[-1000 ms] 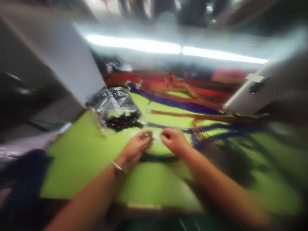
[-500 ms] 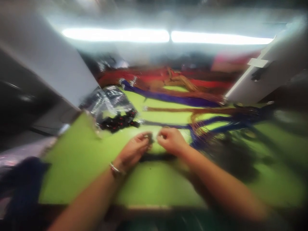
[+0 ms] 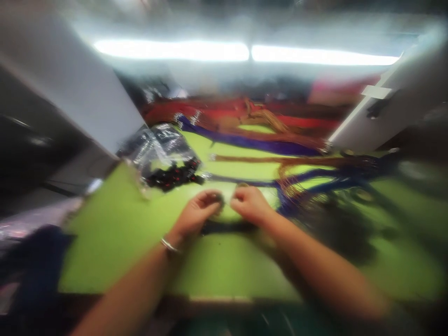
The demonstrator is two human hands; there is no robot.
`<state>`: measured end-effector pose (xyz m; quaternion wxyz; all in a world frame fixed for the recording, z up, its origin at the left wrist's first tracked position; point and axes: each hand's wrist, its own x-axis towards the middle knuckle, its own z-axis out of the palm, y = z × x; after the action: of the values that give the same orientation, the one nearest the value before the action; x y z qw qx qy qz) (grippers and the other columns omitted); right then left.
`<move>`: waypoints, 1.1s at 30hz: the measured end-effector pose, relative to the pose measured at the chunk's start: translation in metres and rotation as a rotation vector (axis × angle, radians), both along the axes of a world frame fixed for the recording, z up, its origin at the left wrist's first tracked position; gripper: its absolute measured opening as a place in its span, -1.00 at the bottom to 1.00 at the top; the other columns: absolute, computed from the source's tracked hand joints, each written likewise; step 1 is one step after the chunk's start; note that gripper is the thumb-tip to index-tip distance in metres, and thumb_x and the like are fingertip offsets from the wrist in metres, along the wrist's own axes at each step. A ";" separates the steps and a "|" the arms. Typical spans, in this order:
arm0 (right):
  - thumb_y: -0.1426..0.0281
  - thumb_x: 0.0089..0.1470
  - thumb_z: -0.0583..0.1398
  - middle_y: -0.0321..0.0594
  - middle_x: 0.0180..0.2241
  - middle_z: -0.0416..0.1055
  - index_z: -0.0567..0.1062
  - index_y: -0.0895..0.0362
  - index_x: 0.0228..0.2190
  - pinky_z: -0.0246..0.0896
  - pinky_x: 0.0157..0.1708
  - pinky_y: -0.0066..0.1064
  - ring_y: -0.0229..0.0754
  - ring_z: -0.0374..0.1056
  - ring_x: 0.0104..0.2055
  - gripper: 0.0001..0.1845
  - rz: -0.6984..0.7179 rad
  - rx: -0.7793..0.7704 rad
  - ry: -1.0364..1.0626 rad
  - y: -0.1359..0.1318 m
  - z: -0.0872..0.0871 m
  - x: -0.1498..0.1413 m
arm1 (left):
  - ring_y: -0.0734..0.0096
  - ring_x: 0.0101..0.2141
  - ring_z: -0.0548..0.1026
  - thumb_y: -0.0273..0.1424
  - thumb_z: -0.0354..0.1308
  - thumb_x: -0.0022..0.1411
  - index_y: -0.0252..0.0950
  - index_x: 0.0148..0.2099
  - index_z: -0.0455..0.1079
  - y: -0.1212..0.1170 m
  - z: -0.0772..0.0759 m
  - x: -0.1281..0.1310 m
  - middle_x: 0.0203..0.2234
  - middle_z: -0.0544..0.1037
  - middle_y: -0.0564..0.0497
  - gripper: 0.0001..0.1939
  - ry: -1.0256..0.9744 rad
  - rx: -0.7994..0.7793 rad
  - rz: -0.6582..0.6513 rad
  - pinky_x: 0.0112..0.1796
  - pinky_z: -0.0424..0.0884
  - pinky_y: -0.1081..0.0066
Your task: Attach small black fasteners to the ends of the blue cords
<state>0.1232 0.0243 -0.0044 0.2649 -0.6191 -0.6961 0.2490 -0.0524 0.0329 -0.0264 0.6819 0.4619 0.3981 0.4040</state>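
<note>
My left hand [image 3: 198, 211], with a silver bangle at the wrist, pinches a small dark part [image 3: 219, 199] between thumb and fingers; blur hides its kind. Close by on the right, my right hand [image 3: 249, 203] is closed, fingertips pressed together. Whatever it grips is hidden or too small to make out. A narrow gap separates the two hands. Under them a dark strip or bundle [image 3: 229, 227] lies across the green table [image 3: 213, 266]. Just beyond my hands, a bundle of blue wires [image 3: 241, 181] has a pale tip at its left end.
An open clear plastic bag [image 3: 166, 140] with black-and-red parts [image 3: 175, 176] spilling out lies at the left. Brown wires [image 3: 259, 160] and a thick blue wire bundle [image 3: 241, 141] stretch across the back. Grey panels [image 3: 80, 88] flank the table; tube lights [image 3: 175, 50] hang above.
My left hand has turned slightly around the small dark part, its thumb now lying further over it. My right hand has barely moved. The wires and bag stay where they were.
</note>
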 end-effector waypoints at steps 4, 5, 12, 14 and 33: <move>0.45 -0.16 0.10 -0.34 -0.67 0.30 0.49 0.17 -0.65 -0.07 -0.54 -0.50 -0.35 0.10 -0.57 -0.81 0.015 -0.031 0.046 0.000 0.002 0.001 | 0.50 -0.42 0.46 -0.43 0.32 -0.04 -0.31 -0.13 0.41 -0.001 0.003 0.001 -0.35 0.52 -0.01 -0.63 -0.043 -0.076 0.008 -0.33 0.37 0.46; 0.44 -0.16 0.10 -0.34 -0.67 0.28 0.49 0.17 -0.65 -0.07 -0.54 -0.50 -0.35 0.10 -0.57 -0.81 0.016 -0.033 0.054 0.000 0.003 0.001 | 0.51 -0.42 0.46 -0.44 0.32 -0.05 -0.31 -0.12 0.41 -0.001 0.004 0.001 -0.35 0.52 -0.01 -0.62 -0.063 -0.102 0.004 -0.34 0.37 0.46; 0.42 -0.15 0.10 -0.33 -0.66 0.29 0.49 0.17 -0.64 -0.05 -0.51 -0.50 -0.34 0.13 -0.55 -0.81 0.020 0.010 0.064 0.000 0.003 0.001 | 0.55 -0.46 0.45 -0.48 0.34 -0.08 -0.32 -0.11 0.41 0.001 0.006 0.001 -0.37 0.50 0.01 -0.59 -0.149 -0.202 -0.033 -0.39 0.36 0.52; 0.42 -0.16 0.10 -0.34 -0.67 0.28 0.48 0.16 -0.65 -0.07 -0.52 -0.50 -0.34 0.12 -0.55 -0.81 0.018 0.020 0.045 -0.001 0.003 0.000 | 0.55 -0.45 0.45 -0.48 0.34 -0.08 -0.32 -0.12 0.41 0.000 0.006 0.001 -0.38 0.49 0.01 -0.59 -0.150 -0.206 -0.037 -0.39 0.36 0.52; 0.39 -0.09 0.12 -0.40 -0.67 0.18 0.38 0.19 -0.64 -0.06 -0.56 -0.54 -0.39 0.05 -0.58 -0.82 0.114 -0.037 0.283 0.001 -0.003 0.003 | 0.59 -0.48 0.43 -0.48 0.32 -0.05 -0.35 -0.13 0.40 -0.004 0.005 0.007 -0.42 0.50 0.01 -0.63 -0.194 -0.252 -0.030 -0.41 0.37 0.55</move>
<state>0.1265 0.0250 -0.0071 0.3343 -0.5421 -0.6810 0.3614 -0.0454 0.0287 -0.0212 0.7756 0.3372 0.3712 0.3834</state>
